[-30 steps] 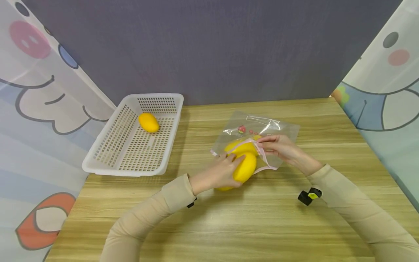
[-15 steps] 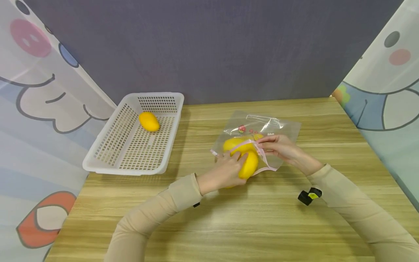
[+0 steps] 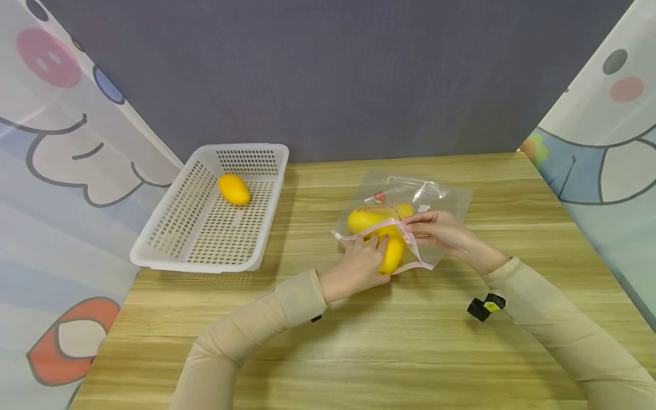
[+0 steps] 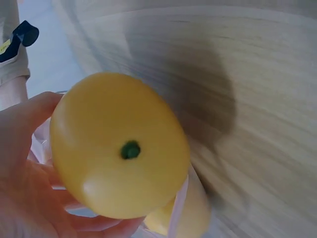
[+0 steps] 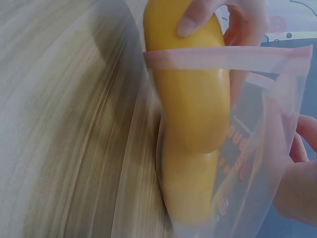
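Observation:
My left hand [image 3: 355, 272] grips a yellow mango [image 3: 393, 255], whose green stem faces the left wrist camera. Its far end sits inside the mouth of a clear zip bag [image 3: 453, 199] with a pink rim, lying on the table. Thumb and fingers of my right hand [image 3: 442, 234] pinch that rim on the right side and hold the mouth apart. Deeper in the bag lies another mango [image 3: 365, 220], with more yellow fruit [image 3: 405, 210] showing beside it. The right wrist view has the held mango [image 5: 193, 104] passing under the pink rim, end against the mango [image 5: 190, 188] inside.
To the left stands a white perforated plastic basket [image 3: 205, 266] with one mango [image 3: 234, 189] in it. A dark grey panel [image 3: 338, 80] rises behind the wooden table [image 3: 410, 353]. Cartoon-printed curtains [image 3: 61, 188] hang at both sides.
My left hand has moved right and forward, pushing the mango further into the bag. The fruit inside has shifted slightly inward. My right hand keeps its hold on the rim.

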Action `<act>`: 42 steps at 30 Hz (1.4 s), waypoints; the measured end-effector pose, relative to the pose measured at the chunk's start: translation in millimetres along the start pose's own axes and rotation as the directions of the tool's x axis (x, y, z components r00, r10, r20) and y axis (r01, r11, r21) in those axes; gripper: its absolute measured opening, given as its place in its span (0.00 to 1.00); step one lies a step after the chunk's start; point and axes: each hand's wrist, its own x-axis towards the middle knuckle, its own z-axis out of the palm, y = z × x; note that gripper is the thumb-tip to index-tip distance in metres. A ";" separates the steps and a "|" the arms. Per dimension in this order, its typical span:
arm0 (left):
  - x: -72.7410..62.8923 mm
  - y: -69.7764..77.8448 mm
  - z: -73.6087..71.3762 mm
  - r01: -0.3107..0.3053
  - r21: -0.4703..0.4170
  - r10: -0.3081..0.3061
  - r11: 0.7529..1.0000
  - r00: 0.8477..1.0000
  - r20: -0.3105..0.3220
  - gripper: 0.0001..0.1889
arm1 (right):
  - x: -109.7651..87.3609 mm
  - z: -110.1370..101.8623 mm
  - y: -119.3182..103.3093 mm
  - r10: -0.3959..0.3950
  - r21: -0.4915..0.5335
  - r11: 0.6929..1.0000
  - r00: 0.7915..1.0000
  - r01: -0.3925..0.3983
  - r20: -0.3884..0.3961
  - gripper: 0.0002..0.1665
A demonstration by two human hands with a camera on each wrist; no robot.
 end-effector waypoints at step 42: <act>-40.7 -35.9 18.9 -0.523 0.305 0.565 0.796 0.822 -0.066 0.22 | 4.3 3.5 7.1 -0.004 -0.050 0.999 1.000 0.004 -0.003 0.15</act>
